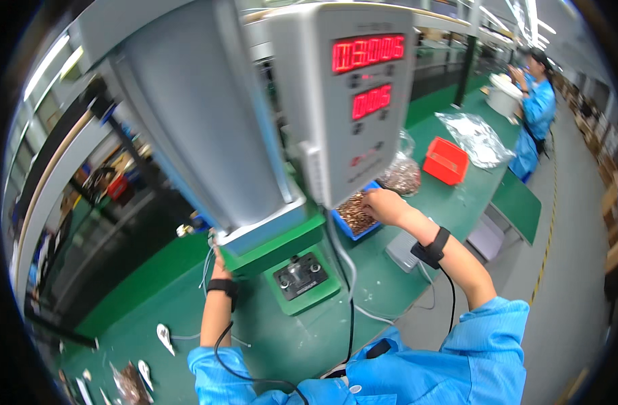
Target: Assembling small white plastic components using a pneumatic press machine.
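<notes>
- One right hand (384,206) is reaching over the blue bin (341,225), fingers bending down into the copper-coloured parts (353,214); whether they are pinching any, I cannot tell.
- The parts are lying loose in that bin, which is standing on the green table (380,287) just beside the press (201,115).
- The left hand (218,260) is going mostly out of sight behind the press's left side; its grip I cannot tell.
- Each wrist is wearing a black band, the right one (431,248) and the left one (222,287).
- Under the press head, a black plate (305,280) is sitting on the green base, bearing a small metal post.
- A display box (363,148) is showing red digits at the press's right.
- Beyond the bin, a bag of parts (400,177) is lying near a red bin (446,160) and clear plastic (478,138).
- A pale box (402,252) is lying below the right forearm.
- Farther off, a co-worker in blue (540,101) is standing by a white bucket (504,98).
</notes>
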### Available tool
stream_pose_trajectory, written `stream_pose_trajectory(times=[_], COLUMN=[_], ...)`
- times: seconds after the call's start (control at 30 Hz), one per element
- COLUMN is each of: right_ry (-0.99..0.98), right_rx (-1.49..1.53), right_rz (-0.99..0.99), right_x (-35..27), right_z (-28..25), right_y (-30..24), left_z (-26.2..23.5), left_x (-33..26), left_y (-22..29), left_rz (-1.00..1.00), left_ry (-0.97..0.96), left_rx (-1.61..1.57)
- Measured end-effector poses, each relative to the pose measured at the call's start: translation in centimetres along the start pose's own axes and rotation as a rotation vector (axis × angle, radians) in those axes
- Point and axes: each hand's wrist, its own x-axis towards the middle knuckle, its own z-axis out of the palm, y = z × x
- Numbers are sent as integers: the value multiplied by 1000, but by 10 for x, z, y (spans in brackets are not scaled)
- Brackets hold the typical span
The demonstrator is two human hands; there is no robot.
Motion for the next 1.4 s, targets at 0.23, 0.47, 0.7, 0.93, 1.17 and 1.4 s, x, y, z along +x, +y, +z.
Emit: stream_pose_trajectory(times=[0.23,0.47,0.7,0.93,1.17,1.4], right_ry=[120,265,381,506,533,607], right_rx=[167,389,454,413,373,407], right_rz=[-59,-49,-67,-5,-20,-22], right_x=[-11,-41,-53,-86,-103,-103], right_z=[-7,-19,-65,-75,-61,-55], right_y=[-7,-9,-57,-63,-66,-69], left_z=[-23,-184,-178,-144,-125,-134], left_x=[11,-103,-127,-115,-115,-113], left_y=[-91,51,113,173,171,175], left_rz=[-91,-183,70,189,238,217], left_ry=[-37,245,-31,-70,-99,-66], left_rx=[-826,-864,-1195,-561,-455,-445])
